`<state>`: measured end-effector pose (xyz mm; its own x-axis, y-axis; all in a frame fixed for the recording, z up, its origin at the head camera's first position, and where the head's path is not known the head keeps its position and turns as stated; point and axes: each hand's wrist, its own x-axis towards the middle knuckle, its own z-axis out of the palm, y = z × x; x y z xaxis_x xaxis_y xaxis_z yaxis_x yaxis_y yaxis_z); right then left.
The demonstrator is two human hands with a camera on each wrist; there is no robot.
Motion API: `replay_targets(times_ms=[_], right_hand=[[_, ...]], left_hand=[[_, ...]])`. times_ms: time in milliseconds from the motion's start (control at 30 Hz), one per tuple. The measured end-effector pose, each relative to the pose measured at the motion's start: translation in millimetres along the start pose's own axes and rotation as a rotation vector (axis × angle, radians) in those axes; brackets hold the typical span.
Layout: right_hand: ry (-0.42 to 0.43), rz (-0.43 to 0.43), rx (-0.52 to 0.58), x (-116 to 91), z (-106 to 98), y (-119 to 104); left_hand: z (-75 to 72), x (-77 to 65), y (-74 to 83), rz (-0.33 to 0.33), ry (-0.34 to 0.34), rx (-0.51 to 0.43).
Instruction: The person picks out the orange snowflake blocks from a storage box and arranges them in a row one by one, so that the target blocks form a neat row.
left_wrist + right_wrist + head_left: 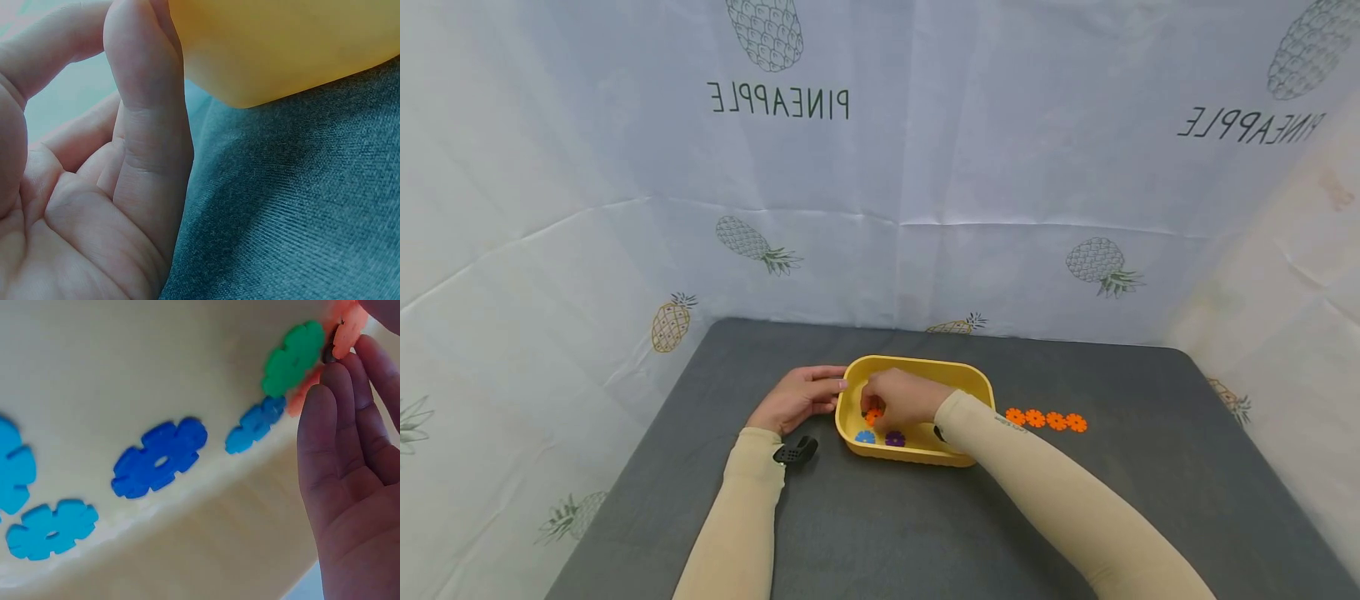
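Observation:
A yellow plastic basket stands on the grey table. At its left end, my left hand touches the outside with loosely bent fingers; in the left wrist view the fingertips meet the basket wall. My right hand reaches inside, and between thumb and fingers it pinches an orange flower-shaped plastic piece. Around it on the basket floor lie a green flower piece, a dark blue one and light blue ones. Part of the floor is hidden by the right hand and forearm.
Right of the basket, several orange flower pieces lie in a row on the table. A white cloth with pineapple prints hangs behind and at both sides. A black wristband sits on the left wrist.

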<state>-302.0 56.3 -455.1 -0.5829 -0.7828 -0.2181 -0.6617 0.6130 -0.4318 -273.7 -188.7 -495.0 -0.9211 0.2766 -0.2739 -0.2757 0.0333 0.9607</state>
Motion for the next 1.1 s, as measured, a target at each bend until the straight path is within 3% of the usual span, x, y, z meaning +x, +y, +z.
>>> replay_targets(times_ms=[100,500,1100], right_hand=[[0.024,0.027,0.029,-4.7,-5.6,-0.3],[0.125,0.089,0.235,-56.4,-39.5,8.4],[0.402,0.238,0.365,-137.0,-38.6,60.7]], left_hand=[[-0.5,0.2,-0.2,0.000,0.002,0.004],[3.4,2.3,-0.4,0.003,0.018,0.056],[7.5,0.6,-1.5,-0.014,0.033,0.063]])
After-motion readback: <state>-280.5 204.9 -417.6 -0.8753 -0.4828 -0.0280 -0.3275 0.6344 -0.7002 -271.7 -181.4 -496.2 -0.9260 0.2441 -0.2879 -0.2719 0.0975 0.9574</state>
